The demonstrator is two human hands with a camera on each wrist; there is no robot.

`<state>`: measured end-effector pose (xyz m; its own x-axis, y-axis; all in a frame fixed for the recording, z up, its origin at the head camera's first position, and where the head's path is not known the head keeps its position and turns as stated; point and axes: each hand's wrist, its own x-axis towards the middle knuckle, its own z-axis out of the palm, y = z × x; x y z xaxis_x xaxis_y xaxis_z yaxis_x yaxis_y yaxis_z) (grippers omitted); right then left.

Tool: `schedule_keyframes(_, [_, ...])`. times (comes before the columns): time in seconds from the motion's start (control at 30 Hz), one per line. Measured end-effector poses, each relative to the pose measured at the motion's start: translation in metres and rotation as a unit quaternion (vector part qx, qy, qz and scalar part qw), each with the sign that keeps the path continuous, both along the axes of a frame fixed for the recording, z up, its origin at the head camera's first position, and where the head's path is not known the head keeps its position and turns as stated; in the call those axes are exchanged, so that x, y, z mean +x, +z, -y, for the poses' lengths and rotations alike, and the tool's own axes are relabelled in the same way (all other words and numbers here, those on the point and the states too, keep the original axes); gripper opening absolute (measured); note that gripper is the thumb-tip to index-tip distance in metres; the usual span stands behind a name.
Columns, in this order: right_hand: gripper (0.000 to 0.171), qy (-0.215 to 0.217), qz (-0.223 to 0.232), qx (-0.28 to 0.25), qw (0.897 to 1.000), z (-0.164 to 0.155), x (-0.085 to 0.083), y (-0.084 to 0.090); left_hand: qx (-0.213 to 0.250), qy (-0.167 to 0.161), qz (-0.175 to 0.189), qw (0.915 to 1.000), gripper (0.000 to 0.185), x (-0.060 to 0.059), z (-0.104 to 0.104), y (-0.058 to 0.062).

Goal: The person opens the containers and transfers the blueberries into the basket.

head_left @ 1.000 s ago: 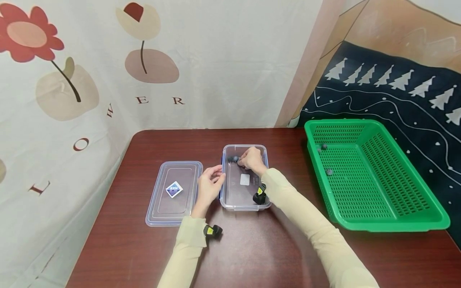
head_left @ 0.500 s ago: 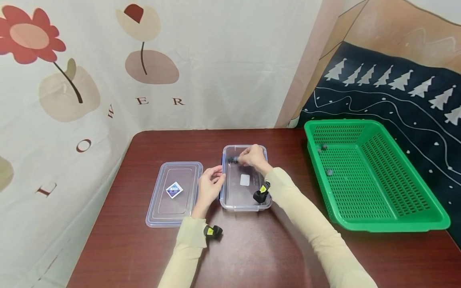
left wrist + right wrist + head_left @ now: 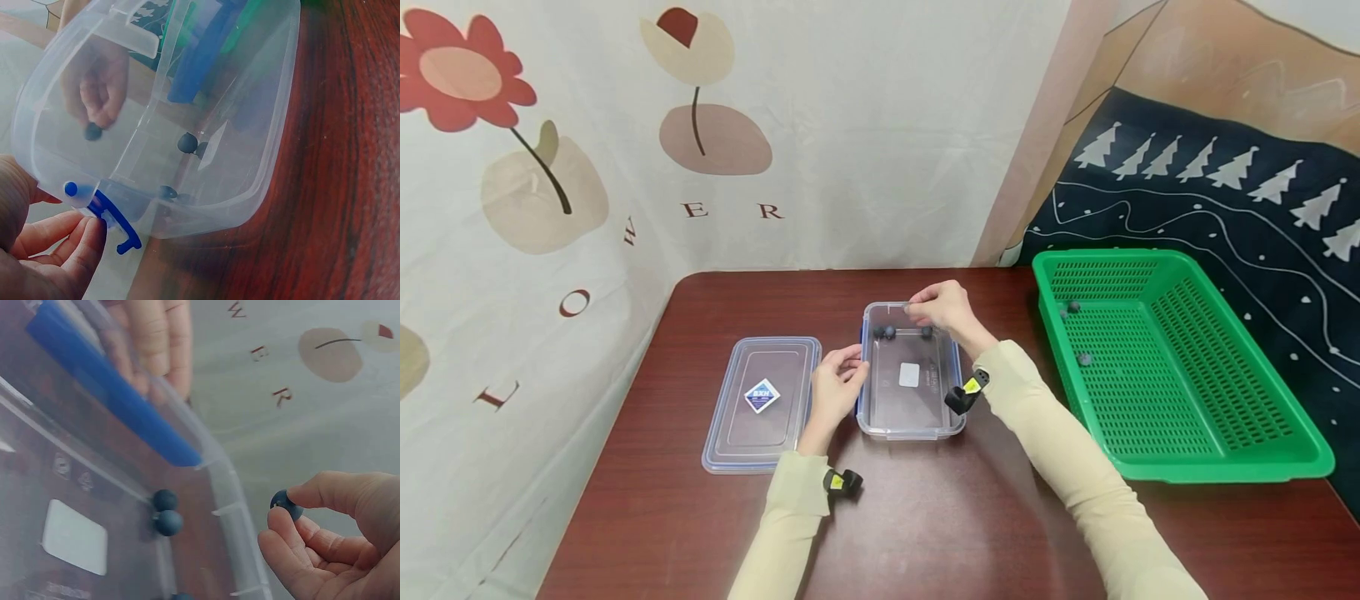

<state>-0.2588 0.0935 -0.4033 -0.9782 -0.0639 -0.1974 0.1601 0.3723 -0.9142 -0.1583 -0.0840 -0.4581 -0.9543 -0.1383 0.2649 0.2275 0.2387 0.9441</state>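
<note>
My right hand (image 3: pixel 951 308) pinches a blueberry (image 3: pixel 287 505) between thumb and fingertips, raised over the far rim of a clear plastic box (image 3: pixel 910 408). In the left wrist view the held blueberry shows through the box wall. Blueberries (image 3: pixel 890 332) lie on the box floor near its far end, two touching at the left and one apart at the right. My left hand (image 3: pixel 835 387) holds the box's left side, its fingertips at a blue latch (image 3: pixel 115 219). A white square label (image 3: pixel 909 375) is on the box floor.
The box's lid (image 3: pixel 722 433), with a blue and white sticker, lies flat left of the box. A green slotted basket (image 3: pixel 1225 472) stands on the right with a few berries (image 3: pixel 1085 359) near its left wall. Everything rests on a reddish-brown table (image 3: pixel 925 533).
My right hand has risen from inside the box and moved up and right to the far rim, carrying a blueberry. The left hand stays where it was.
</note>
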Motion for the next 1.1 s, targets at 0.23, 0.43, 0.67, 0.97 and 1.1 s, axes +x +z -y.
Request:
schedule_keyframes(0.23, [0.021, -0.006, -0.006, 0.022, 1.000, -0.023, 0.001, 0.022, -0.005, 0.000, -0.003, 1.0000, 0.026, -0.001, 0.000, -0.002])
schedule_keyframes(0.43, [0.028, -0.011, -0.005, 0.036, 0.999, -0.049, 0.003, 0.040, -0.006, 0.008, -0.002, 0.9999, 0.027, -0.010, 0.004, -0.023])
schedule_keyframes(0.67, [0.031, -0.039, -0.025, 0.035, 0.998, -0.084, 0.006, 0.052, -0.010, 0.012, -0.006, 0.9999, 0.026, -0.009, 0.004, -0.023])
schedule_keyframes(0.97, [0.036, -0.075, -0.048, -0.004, 0.996, -0.139, 0.018, 0.061, -0.006, 0.005, -0.011, 0.9999, 0.025, -0.001, -0.001, -0.002])
schedule_keyframes(1.1, [0.034, -0.085, -0.055, -0.010, 0.995, -0.167, 0.025, 0.059, -0.007, 0.008, -0.013, 0.9999, 0.025, -0.008, 0.001, -0.018])
